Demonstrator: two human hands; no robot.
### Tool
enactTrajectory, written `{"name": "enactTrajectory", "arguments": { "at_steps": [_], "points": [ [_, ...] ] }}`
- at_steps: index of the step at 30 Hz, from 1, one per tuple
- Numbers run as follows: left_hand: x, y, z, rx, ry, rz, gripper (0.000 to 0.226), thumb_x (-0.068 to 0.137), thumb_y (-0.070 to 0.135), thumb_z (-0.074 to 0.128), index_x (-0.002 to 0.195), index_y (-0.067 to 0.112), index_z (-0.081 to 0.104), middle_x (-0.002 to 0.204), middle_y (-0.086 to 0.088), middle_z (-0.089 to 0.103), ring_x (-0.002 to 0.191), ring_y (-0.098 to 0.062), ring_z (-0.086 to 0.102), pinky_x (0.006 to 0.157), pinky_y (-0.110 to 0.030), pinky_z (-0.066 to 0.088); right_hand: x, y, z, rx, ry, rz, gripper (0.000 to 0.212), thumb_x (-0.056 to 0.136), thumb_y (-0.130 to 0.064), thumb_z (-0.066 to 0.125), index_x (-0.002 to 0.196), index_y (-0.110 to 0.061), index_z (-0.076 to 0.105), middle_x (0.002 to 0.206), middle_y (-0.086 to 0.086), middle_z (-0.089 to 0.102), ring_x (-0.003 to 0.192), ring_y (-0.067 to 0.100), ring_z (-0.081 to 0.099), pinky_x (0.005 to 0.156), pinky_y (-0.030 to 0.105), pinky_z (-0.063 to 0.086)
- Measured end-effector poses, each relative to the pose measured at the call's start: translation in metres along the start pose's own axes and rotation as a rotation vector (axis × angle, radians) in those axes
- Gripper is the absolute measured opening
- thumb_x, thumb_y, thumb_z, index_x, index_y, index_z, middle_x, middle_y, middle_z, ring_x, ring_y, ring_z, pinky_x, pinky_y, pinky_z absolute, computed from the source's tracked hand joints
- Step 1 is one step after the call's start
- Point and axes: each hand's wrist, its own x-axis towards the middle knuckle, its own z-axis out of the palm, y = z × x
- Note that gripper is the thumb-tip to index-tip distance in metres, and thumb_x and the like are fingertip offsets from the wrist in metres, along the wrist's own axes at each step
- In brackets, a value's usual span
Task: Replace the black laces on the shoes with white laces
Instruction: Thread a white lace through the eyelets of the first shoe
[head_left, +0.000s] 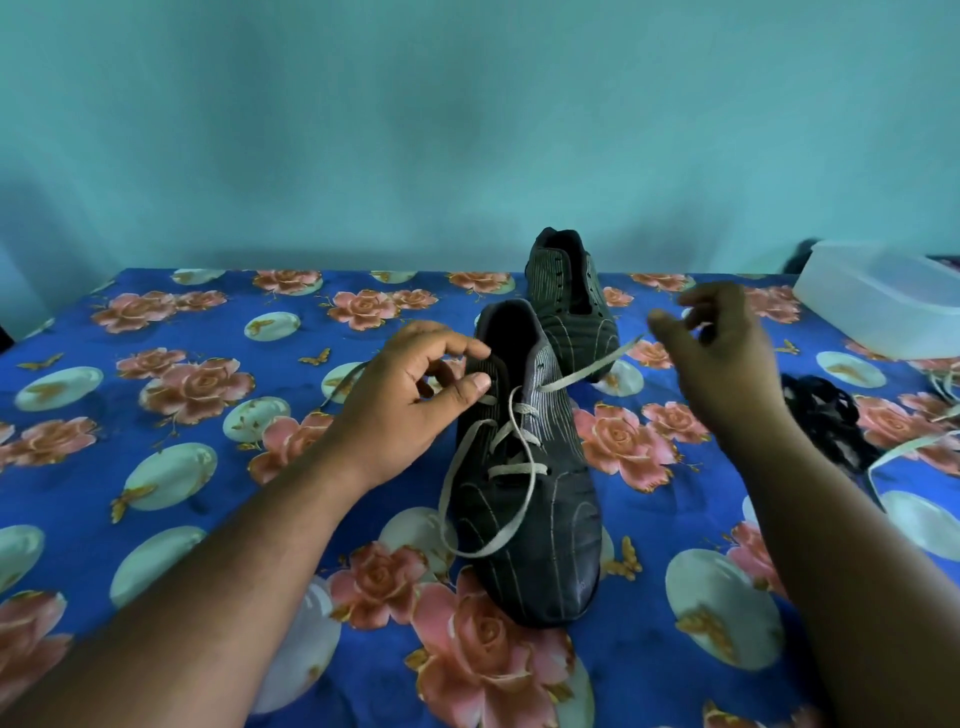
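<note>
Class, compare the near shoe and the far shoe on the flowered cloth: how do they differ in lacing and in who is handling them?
1. The near shoe has a white lace threaded through its lower eyelets; the far shoe shows bare eyelets.
2. The left hand touches the near shoe's collar, and the right hand pulls its lace; nobody touches the far shoe.
Both are dark, striped and stand upright.

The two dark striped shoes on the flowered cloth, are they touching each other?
Cannot tell. In the head view the near dark striped shoe overlaps the far dark striped shoe's toe, hiding any contact or gap.
</note>
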Motion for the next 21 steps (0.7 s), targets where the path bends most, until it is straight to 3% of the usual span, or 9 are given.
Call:
{"name": "enactTrajectory", "arguments": {
  "at_steps": [3,5,7,9,11,14,16,18,21],
  "points": [
    [-0.003,0.003,-0.002,-0.060,-0.065,-0.097,0.025,0.091,0.049,0.065,0.096,0.024,0.065,0.085,0.013,0.062,0.076,-0.004,0.058,0.071,-0.020,0.046,-0.019,-0.017,0.012,-0.035,-0.301,-0.400,0.024,0.090,-0.049,0.069,0.104,-0.029,0.067,0.096,-0.016,0.062,0.092,-0.003,0.053,0.078,0.012,0.037],
    [-0.004,0.002,-0.001,-0.006,-0.130,-0.085,0.031,0.088,0.051,0.062,0.091,0.020,0.066,0.087,0.008,0.067,0.091,-0.006,0.062,0.076,-0.021,0.047,-0.025,-0.020,0.020,-0.057,-0.421,-0.577,0.025,0.090,-0.048,0.068,0.097,-0.024,0.072,0.096,-0.013,0.065,0.099,0.002,0.056,0.086,0.012,0.037],
    [-0.004,0.001,-0.001,0.026,-0.161,-0.076,0.032,0.088,0.052,0.061,0.088,0.020,0.067,0.094,-0.003,0.070,0.102,-0.006,0.057,0.085,-0.016,0.045,-0.027,-0.023,0.023,-0.023,-0.462,-0.618,0.019,0.092,-0.038,0.072,0.091,-0.019,0.071,0.091,-0.010,0.066,0.095,0.007,0.059,0.087,0.018,0.041],
    [-0.003,0.001,-0.001,0.017,-0.170,-0.072,0.028,0.089,0.049,0.061,0.086,0.022,0.066,0.090,0.000,0.068,0.096,-0.005,0.057,0.086,-0.015,0.044,-0.028,-0.025,0.021,0.052,-0.484,-0.545,0.011,0.093,-0.024,0.074,0.088,-0.015,0.070,0.085,-0.012,0.065,0.087,0.003,0.058,0.081,0.014,0.040],
    [-0.002,-0.002,-0.001,0.022,-0.171,-0.064,0.027,0.091,0.046,0.062,0.086,0.020,0.067,0.085,0.003,0.066,0.092,-0.015,0.062,0.090,-0.021,0.046,-0.024,-0.024,0.014,0.136,-0.489,-0.366,0.008,0.095,-0.018,0.071,0.088,-0.017,0.069,0.080,-0.014,0.063,0.075,-0.001,0.054,0.070,0.011,0.039],
    [-0.002,-0.003,-0.002,0.011,-0.187,-0.081,0.033,0.090,0.047,0.061,0.090,0.015,0.068,0.094,-0.005,0.069,0.102,-0.016,0.063,0.095,-0.023,0.044,-0.011,-0.012,0.004,0.180,-0.340,-0.117,0.009,0.098,-0.024,0.068,0.090,-0.020,0.068,0.077,-0.016,0.061,0.070,0.003,0.051,0.067,0.021,0.042],
    [-0.002,-0.001,-0.002,-0.004,-0.198,-0.097,0.035,0.088,0.049,0.060,0.089,0.015,0.068,0.099,-0.009,0.070,0.105,-0.007,0.055,0.092,-0.012,0.040,-0.002,-0.001,-0.001,0.178,-0.193,0.024,0.013,0.098,-0.030,0.067,0.094,-0.018,0.068,0.081,-0.008,0.061,0.069,0.013,0.050,0.067,0.029,0.041],
    [-0.002,0.001,-0.002,-0.003,-0.205,-0.106,0.031,0.088,0.048,0.061,0.086,0.017,0.067,0.099,-0.011,0.070,0.105,-0.009,0.054,0.089,-0.004,0.036,0.006,0.012,-0.004,0.112,-0.061,0.119,0.018,0.098,-0.035,0.066,0.097,-0.018,0.067,0.087,-0.005,0.063,0.078,0.019,0.057,0.071,0.033,0.043],
    [-0.001,-0.001,-0.001,-0.001,-0.192,-0.101,0.018,0.093,0.032,0.067,0.085,0.017,0.068,0.090,-0.009,0.067,0.102,-0.025,0.061,0.094,-0.007,0.035,0.010,0.023,-0.004,-0.125,0.059,0.144,0.020,0.096,-0.044,0.063,0.099,-0.025,0.065,0.108,0.000,0.065,0.109,0.032,0.056,0.088,0.047,0.048]
  ]
}}
